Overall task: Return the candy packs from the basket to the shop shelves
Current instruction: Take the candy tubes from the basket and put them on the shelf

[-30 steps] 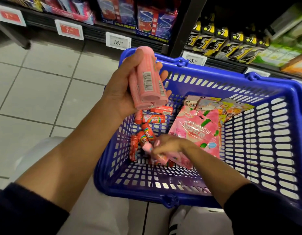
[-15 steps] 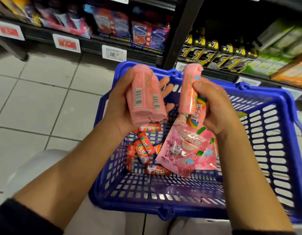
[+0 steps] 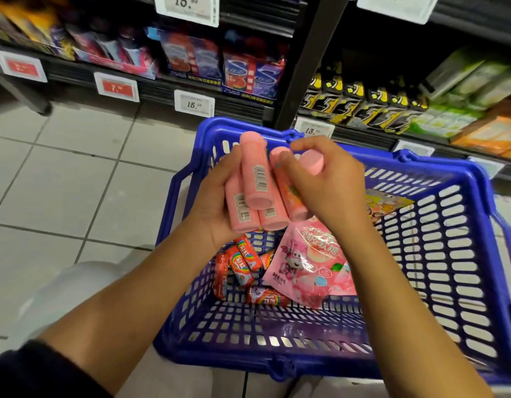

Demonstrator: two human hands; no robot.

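Head view: pink candy tubes (image 3: 258,182) in both hands.

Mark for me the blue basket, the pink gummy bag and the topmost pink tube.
blue basket (image 3: 461,271): head view, on its right side wall.
pink gummy bag (image 3: 311,262): head view, on its printed front.
topmost pink tube (image 3: 255,170): head view, near the barcode on its body.

Pale pink plastic candy tubes (image 3: 255,182) with white barcode labels fan out in the left hand (image 3: 217,202), beside the right hand (image 3: 326,185). Below the hands, a royal-blue slotted plastic basket (image 3: 455,254) holds red rainbow-striped candy rolls (image 3: 242,262) and a glossy pink pouch (image 3: 311,259) printed with a cartoon figure. Beyond the hands, black-and-yellow packs (image 3: 360,103) line the dark shelf.
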